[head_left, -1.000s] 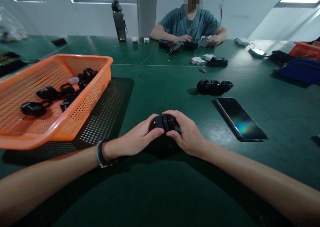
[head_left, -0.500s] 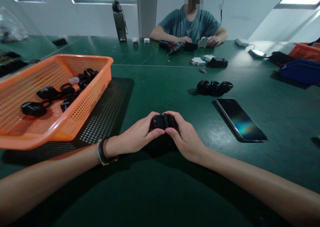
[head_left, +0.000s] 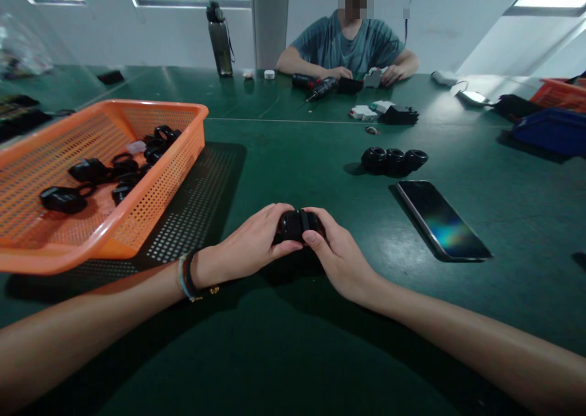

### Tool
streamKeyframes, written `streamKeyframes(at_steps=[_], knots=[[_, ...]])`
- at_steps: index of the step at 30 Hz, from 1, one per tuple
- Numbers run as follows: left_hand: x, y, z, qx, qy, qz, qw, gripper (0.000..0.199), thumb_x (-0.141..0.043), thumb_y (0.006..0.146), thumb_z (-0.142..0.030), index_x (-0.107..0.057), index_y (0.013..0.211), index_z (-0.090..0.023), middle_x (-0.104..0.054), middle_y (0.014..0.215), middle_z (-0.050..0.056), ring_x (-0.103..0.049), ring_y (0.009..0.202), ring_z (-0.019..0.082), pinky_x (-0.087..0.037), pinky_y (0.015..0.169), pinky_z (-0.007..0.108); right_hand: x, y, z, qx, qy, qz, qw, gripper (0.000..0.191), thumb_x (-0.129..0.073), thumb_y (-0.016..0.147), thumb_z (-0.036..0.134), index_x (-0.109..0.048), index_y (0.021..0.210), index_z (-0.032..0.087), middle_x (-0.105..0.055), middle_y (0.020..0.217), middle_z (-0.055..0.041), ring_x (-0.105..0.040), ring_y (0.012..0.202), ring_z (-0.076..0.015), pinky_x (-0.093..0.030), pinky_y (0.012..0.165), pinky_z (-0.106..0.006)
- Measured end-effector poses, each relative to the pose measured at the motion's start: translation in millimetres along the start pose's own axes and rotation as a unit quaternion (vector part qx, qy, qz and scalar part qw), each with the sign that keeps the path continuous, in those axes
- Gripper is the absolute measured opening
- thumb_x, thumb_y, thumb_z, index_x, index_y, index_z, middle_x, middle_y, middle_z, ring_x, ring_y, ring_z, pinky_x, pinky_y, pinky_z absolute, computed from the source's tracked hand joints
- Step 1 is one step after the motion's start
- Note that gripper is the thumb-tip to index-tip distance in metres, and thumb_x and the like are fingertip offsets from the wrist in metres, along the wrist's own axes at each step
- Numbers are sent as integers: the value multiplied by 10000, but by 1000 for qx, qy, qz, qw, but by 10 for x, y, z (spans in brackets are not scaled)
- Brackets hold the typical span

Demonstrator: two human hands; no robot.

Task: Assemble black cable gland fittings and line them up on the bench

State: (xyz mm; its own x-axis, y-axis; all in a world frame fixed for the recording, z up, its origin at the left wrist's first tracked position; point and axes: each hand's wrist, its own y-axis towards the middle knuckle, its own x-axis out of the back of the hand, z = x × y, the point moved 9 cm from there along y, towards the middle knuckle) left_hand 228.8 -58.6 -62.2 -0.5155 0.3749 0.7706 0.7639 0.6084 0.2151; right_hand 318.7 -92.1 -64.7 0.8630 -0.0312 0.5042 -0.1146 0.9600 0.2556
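A small glossy black plastic part [head_left: 292, 225] is held between my two hands, just above the green table [head_left: 293, 178]. It shows a rounded block on the left and a narrow ring-like band on the right. My left hand [head_left: 259, 236] is closed round the block's left end, fingers behind and thumb in front. From the right, my right hand [head_left: 341, 251] grips the band end, its thumb pressed on the front. My fingers cover both ends of the part. Left of my hands, an orange basket [head_left: 201, 136] contains several similar black parts [head_left: 64, 200].
A phone [head_left: 442, 220] lies right of my hands, with a row of black ringed pieces [head_left: 394, 160] beyond it. Across the table a person [head_left: 348, 46] sits behind a power drill [head_left: 323, 88]. A bottle [head_left: 220, 43] stands far back; a blue bin [head_left: 549, 132] is at right.
Both hands stay on the black part in nearly the same place. My right thumb has shifted slightly up on the band, and my left wrist has turned a little.
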Motion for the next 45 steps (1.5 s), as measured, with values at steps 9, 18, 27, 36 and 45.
streamKeyframes(at_steps=[9,18,27,36,45], knots=[[21,-24,-18,-18,-37,19,999,374,-410,877,-488,-493,977,-138,-593,879,56,-556,744,186,-450,672,304,54,6,169,160,-122,-25,979,551,-333,881,632,-508,1083,150,-665,942,-124,-632,777,-214,-525,652,-344],[35,-56,-21,-18,-83,15,996,469,-341,869,-605,-471,802,-159,-501,671,-12,-447,575,124,-340,542,241,34,-92,311,267,-173,-29,947,408,-352,939,491,-432,1169,164,-636,952,-108,-603,818,-202,-524,676,-340],[-175,-122,-49,76,-292,71,951,295,-358,921,-477,-394,890,-187,-437,656,-47,-401,522,91,-360,489,202,62,-74,296,252,-171,-54,951,409,-300,945,503,-441,1108,155,-643,932,-123,-611,793,-207,-532,674,-344],[-41,-103,-60,48,-165,37,984,330,-378,916,-442,-445,1063,-154,-549,994,74,-539,881,193,-452,801,322,35,-63,203,163,-113,-37,979,421,-302,940,519,-442,1121,166,-647,987,-133,-632,858,-228,-537,694,-370],[-37,-92,-24,60,-94,39,993,344,-407,896,-432,-413,1092,-149,-596,940,89,-601,788,223,-480,673,342,0,-40,108,58,-46,-1,997,376,-362,928,483,-464,1096,163,-645,934,-107,-617,770,-204,-516,671,-352]])
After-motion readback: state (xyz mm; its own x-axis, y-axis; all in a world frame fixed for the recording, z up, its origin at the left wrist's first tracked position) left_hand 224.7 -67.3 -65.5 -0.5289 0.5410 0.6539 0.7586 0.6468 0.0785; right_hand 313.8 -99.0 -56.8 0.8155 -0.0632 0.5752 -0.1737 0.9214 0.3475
